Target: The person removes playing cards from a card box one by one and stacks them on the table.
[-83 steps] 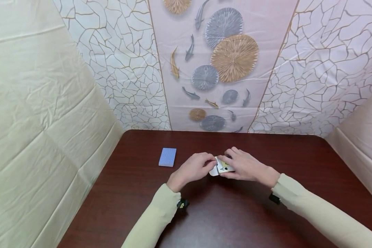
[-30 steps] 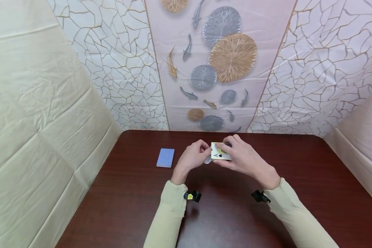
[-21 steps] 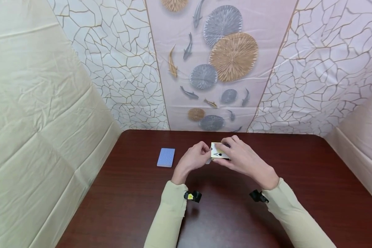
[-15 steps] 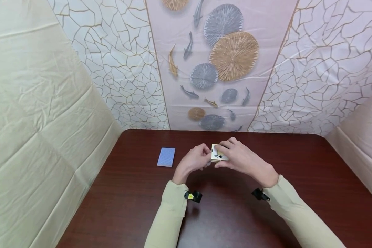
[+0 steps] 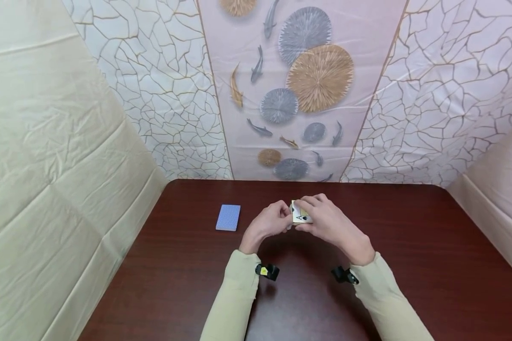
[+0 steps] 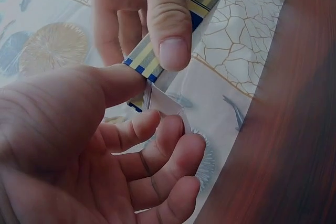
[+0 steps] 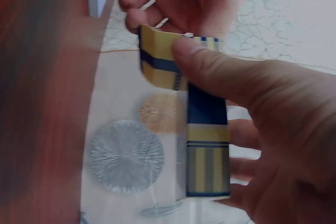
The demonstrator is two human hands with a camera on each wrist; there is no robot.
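Over the middle of the table, both hands meet at a playing card box point(image 5: 300, 213) with an ace of spades on its face. My right hand point(image 5: 330, 225) grips the box by its sides, fingertips over the printed face. In the right wrist view the striped blue and yellow side of the box point(image 7: 207, 156) shows, with an end flap point(image 7: 157, 59) standing out. My left hand point(image 5: 269, 221) holds the open end between thumb and curled fingers. Seen from the left wrist, the thumb presses the box edge and the fingers curl by the white inside of the flap point(image 6: 167, 103).
A deck of blue-backed playing cards point(image 5: 228, 218) lies on the dark red-brown table point(image 5: 187, 293), left of my hands. Patterned cloth point(image 5: 281, 137) hangs behind the table, and pale cloth point(image 5: 68, 213) walls the left side. A black wrist camera point(image 5: 266, 271) sits under the left sleeve.
Both hands lifted the box off its lower spot on the table and turned it squarer, then lowered slightly. The left hand has shifted closer against the open end. The blue deck has stayed put.
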